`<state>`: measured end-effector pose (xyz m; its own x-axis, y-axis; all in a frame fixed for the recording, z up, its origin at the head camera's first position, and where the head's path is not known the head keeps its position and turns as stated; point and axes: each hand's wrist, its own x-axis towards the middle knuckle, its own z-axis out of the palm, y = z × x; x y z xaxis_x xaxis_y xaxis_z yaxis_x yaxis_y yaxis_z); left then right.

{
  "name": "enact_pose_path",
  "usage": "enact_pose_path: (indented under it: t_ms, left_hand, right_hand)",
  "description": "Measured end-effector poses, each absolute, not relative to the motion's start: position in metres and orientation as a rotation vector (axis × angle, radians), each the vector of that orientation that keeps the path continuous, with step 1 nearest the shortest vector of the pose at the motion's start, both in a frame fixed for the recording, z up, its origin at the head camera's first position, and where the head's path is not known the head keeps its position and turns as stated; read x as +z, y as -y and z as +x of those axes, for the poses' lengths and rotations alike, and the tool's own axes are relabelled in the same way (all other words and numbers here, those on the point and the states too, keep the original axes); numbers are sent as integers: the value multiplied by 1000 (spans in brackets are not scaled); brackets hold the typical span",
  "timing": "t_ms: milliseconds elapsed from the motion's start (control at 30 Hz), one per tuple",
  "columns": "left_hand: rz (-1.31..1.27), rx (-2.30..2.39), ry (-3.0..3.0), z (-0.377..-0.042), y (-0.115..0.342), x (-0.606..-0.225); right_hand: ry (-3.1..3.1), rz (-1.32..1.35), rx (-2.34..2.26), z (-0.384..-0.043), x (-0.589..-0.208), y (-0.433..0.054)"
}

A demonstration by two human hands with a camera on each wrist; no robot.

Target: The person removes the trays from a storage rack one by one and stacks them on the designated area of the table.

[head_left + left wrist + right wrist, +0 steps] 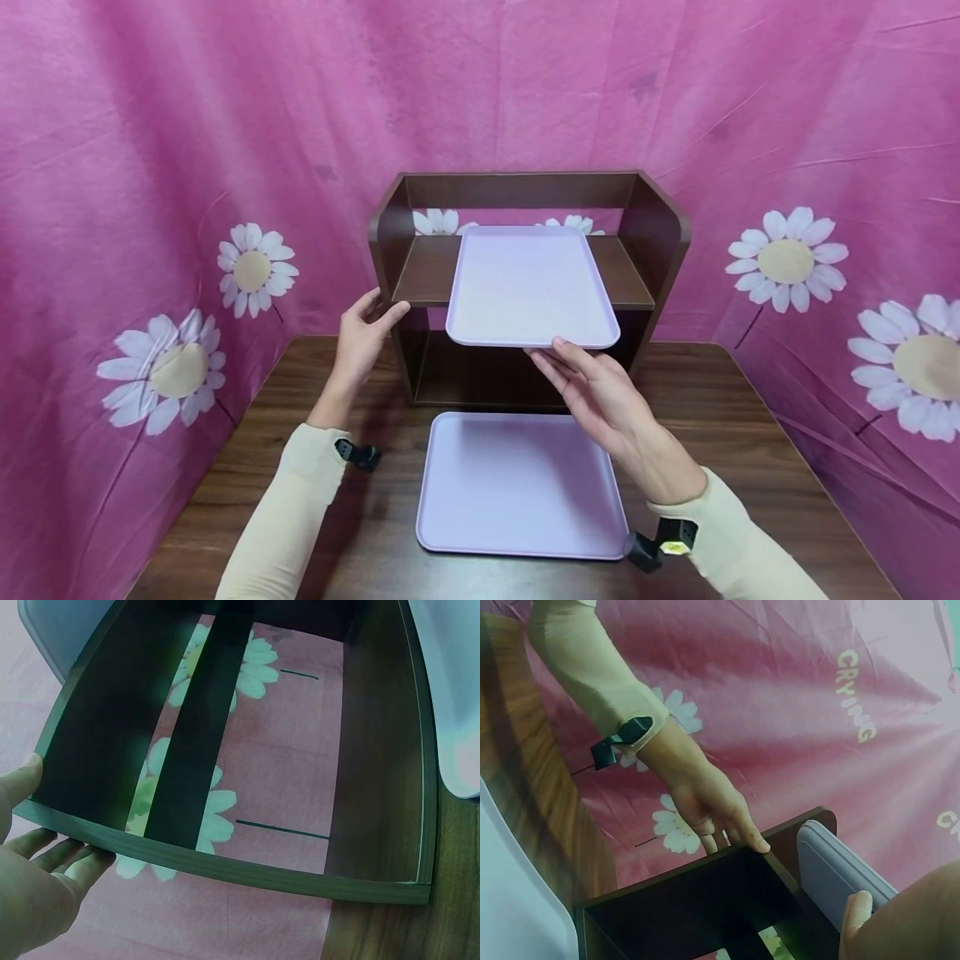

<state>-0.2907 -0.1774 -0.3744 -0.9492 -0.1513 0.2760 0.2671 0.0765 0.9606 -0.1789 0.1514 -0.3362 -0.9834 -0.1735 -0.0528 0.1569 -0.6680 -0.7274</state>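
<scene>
While both hands work at the brown shelf unit (521, 190), the raised tray (532, 287) reaches forward from the right hand (600, 400), the nearer of the two. Near edge grasped: right thumb on top, other fingers beneath. From those fingers it extends away from the person, between the side panels, its near end jutting past the front of the upper board (429, 271). Long axis unclear from here; contact with the board, can't tell. Left hand (362, 329) grips the left side panel (391, 237), fingers on its outer side, apart from either tray. Second tray (521, 492) lies flat on the table (705, 400), before the unit.
</scene>
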Motion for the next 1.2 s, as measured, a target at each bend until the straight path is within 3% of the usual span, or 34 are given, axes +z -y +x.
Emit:
enact_pose_path:
  t_ms: [1200]
  left_hand:
    - [-141, -1962, 2036, -292, 178, -375]
  right_hand:
    - [-1067, 266, -3095, -172, -333, -156]
